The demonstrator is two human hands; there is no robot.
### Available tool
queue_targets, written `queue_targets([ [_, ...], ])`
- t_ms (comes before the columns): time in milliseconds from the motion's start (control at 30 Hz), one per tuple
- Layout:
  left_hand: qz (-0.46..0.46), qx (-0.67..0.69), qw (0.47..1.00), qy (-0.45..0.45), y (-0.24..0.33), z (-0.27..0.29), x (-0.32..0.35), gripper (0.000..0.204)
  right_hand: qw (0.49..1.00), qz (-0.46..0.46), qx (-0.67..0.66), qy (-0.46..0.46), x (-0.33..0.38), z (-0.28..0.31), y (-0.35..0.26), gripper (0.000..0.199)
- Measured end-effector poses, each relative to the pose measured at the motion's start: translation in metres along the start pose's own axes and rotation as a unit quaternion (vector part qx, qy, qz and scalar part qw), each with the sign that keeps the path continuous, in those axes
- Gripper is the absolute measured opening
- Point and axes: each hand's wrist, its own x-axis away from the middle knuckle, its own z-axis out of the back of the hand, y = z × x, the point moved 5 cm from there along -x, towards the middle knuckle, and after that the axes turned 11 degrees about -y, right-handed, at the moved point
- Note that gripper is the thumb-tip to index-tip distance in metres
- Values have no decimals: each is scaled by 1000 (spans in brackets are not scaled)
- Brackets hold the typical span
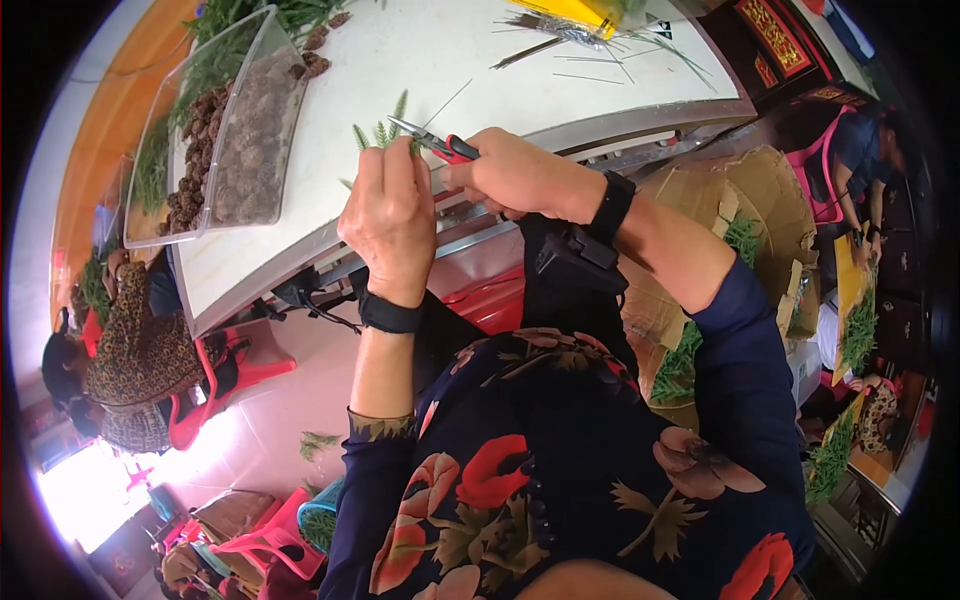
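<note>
Spread across the top of the frame: a white table (400, 55), near enough to the body for working right at its front edge. Below the table's right end: a torn cardboard carton (690, 195), with green foliage (680, 365) at its lower side. At upper left: a clear plastic bin (262, 58) of pine cones (203, 135), probably set aside to leave elbow room yet stay within reach.

Slanting up and leftward from the right, bent at the elbow: the right forearm (675, 245). Rising almost vertically from below centre: the left forearm (382, 370), steeper and with a straight wrist. At upper middle, turned inward toward its partner: the right hand (515, 172), wrapped around a hand tool (457, 149). Just beside it, back toward the camera and fingers curled narrow: the left hand (388, 215), pinching a green sprig (381, 134), probably to steady it beside the tool.

Pointing left, by the sprig: the tool's metal tips; impossible to tell whether gripping anything. Just above the table's front edge: the sprig, leafy ends showing past the fingers. Scattered at upper right, apart from both hands: thin wires (590, 78). Finest of all, slanting above the tool: a single wire (447, 103), ends unclear.
</note>
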Motion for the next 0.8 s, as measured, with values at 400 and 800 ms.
queue_targets([
  [400, 240, 703, 570, -351, -26, -27, 12, 16, 729, 457, 487, 147, 37, 25, -37, 30],
  [800, 234, 464, 827, -214, -28, -27, 4, 18, 886, 154, 401, 175, 8, 13, -5, 21],
])
